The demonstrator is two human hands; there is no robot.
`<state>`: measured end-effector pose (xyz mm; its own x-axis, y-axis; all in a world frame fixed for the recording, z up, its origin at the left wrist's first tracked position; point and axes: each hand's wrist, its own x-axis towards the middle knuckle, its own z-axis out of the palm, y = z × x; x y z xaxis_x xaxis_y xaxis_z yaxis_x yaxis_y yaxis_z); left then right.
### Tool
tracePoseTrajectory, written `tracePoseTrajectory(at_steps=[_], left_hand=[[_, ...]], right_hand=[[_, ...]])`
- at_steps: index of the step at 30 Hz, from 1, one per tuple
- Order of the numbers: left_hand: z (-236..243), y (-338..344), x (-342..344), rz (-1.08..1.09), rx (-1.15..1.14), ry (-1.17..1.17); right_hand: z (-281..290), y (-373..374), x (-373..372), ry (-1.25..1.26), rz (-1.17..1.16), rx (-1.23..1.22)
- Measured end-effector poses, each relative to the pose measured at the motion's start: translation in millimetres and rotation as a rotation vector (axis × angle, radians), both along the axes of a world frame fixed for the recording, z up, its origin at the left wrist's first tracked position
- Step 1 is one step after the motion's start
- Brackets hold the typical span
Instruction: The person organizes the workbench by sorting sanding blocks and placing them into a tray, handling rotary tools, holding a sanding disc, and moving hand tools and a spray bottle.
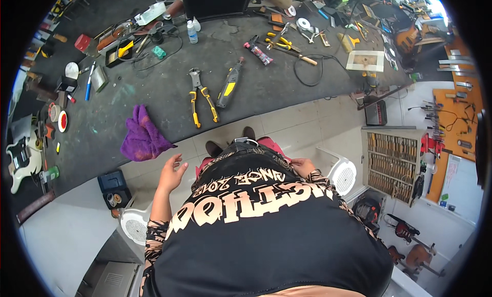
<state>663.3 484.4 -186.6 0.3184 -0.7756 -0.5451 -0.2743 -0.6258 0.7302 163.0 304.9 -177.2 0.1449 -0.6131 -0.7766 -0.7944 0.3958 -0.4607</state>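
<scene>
My left hand (174, 173) hovers off the table's near edge with its fingers apart and nothing in them. Nearest to it, a crumpled purple cloth (145, 135) lies on the table edge. Down by my right hip, my right hand (303, 167) is beside the pink shorts (275, 144), fingers bent together; whatever they may hold is hidden. Yellow-and-black end-cutting pliers (201, 97) rest on the dark table (169, 97) with handles toward me. Next to them lies a grey and yellow rotary tool (230, 84). Neither hand touches these tools.
Farther back are a small clear bottle (192, 32), a dark tube (258, 51), yellow-handled pliers (279, 38) and a looped black cable (309, 79). White stools (342, 177) stand on both sides of me. A rack of files (392, 166) stands at the right, and guitars are around.
</scene>
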Motion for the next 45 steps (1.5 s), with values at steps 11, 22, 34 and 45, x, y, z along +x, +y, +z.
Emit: tracePoseTrajectory(at_steps=[11,22,34,45], left_hand=[[78.3,-95.5,-36.3,0.053,-0.215,-0.110],[100.3,-175.3,-147.1,0.325,-0.164,-0.210],[95.7,-209.0,-233.5,0.263,-0.268,-0.134],[55.2,-230.5,-319.5,0.295,-0.293,0.020]], right_hand=[[65.1,-228.0,40.1,0.141,0.442,-1.061],[16.2,-412.4,71.7,0.237,1.071,-0.977],[274.8,-434.4,-19.8,0.258,1.231,-0.452],[377.3,-421.5,-369.1,-0.385,0.030,-0.710]])
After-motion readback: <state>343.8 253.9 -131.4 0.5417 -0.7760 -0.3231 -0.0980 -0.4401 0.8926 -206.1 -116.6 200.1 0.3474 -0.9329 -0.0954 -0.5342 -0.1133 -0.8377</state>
